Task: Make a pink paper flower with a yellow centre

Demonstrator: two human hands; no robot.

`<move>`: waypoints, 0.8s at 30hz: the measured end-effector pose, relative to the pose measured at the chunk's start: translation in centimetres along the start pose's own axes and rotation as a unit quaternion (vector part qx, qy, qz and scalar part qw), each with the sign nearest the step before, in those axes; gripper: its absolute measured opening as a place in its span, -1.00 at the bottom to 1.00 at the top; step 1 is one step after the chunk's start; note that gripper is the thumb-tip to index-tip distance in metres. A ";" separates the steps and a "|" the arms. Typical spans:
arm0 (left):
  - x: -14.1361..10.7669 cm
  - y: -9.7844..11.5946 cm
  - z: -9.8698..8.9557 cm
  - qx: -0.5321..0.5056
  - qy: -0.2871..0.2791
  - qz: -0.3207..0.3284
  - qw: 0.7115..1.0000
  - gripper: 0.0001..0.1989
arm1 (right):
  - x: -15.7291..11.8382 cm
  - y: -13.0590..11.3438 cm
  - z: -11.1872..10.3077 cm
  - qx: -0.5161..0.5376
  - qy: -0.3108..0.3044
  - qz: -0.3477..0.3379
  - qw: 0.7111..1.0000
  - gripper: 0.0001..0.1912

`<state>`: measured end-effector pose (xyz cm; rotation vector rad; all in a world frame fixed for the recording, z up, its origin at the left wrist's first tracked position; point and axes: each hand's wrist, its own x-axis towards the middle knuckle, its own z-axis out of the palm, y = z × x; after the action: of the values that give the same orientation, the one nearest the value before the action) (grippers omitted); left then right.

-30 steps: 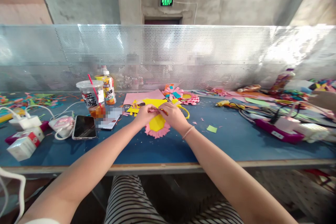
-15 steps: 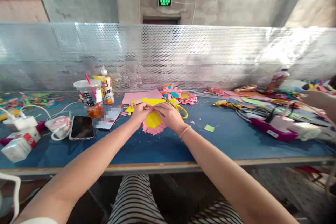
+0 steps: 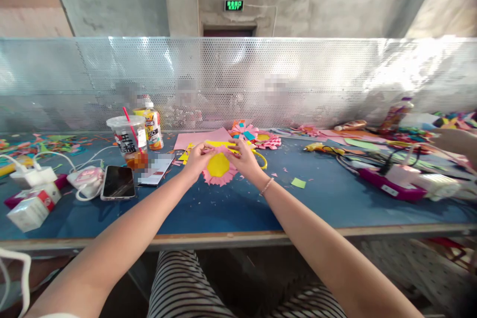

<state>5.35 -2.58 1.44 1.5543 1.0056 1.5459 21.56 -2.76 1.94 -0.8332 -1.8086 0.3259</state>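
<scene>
A pink paper flower (image 3: pixel 219 164) with a round yellow centre is between my two hands in the middle of the table. My left hand (image 3: pixel 198 160) pinches its upper left edge, fingers bent. On its upper right edge my right hand (image 3: pixel 246 160) is closed, thumb and fingers at the petals. Yellow-handled scissors (image 3: pixel 264 159) lie just beyond my right hand, partly hidden by it. Behind the flower are yellow paper pieces (image 3: pixel 184 153) and a pink sheet (image 3: pixel 201 136). Other pink paper flowers (image 3: pixel 269 141) rest farther back.
To the left stand a plastic drink cup (image 3: pixel 128 144) and a bottle (image 3: pixel 153 126), near a phone (image 3: pixel 118 182) and white chargers (image 3: pixel 33 176). A purple power strip (image 3: pixel 391 186) and a yellow glue gun (image 3: pixel 323 148) lie right. Another person's arm (image 3: pixel 456 144) shows at far right.
My hands have moved apart along the flower's upper edge, and its yellow centre now shows fully as a round disc. The right fingers have shifted to the right.
</scene>
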 end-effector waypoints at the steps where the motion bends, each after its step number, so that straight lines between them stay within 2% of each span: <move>1: 0.0 0.0 0.0 0.005 -0.002 0.002 1.000 -0.73 | 0.1 0.1 0.0 0.011 -0.007 0.033 0.999 -0.68; 4: -0.1 0.3 -0.2 0.016 -0.026 -0.002 1.000 -0.72 | 0.3 0.4 -0.1 0.010 -0.024 0.076 0.997 -0.76; 9: -0.1 1.0 -0.5 0.007 -0.069 -0.021 0.997 -0.77 | 0.2 0.5 -0.2 0.015 -0.045 0.068 0.997 -0.70; 15: 0.2 0.7 -0.7 0.074 -0.073 -0.051 0.993 -0.80 | 0.2 0.9 -0.1 0.029 -0.039 0.079 0.996 -0.62; 18: 0.4 0.2 -0.8 0.070 -0.063 -0.044 0.995 -0.81 | 0.3 1.2 -0.1 0.046 -0.021 0.069 0.996 -0.65; 21: 0.5 0.0 -0.8 0.080 -0.058 -0.035 0.994 -0.85 | 0.3 1.2 -0.2 0.035 -0.029 0.069 0.997 -0.71; 24: 0.3 0.4 -0.7 0.093 -0.062 -0.026 0.993 -0.89 | 0.1 0.8 -0.2 0.029 -0.034 0.071 0.996 -0.67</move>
<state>4.69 -2.50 1.94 1.7162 1.1362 1.3336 22.01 -2.15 1.57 -0.9215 -1.7979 0.5023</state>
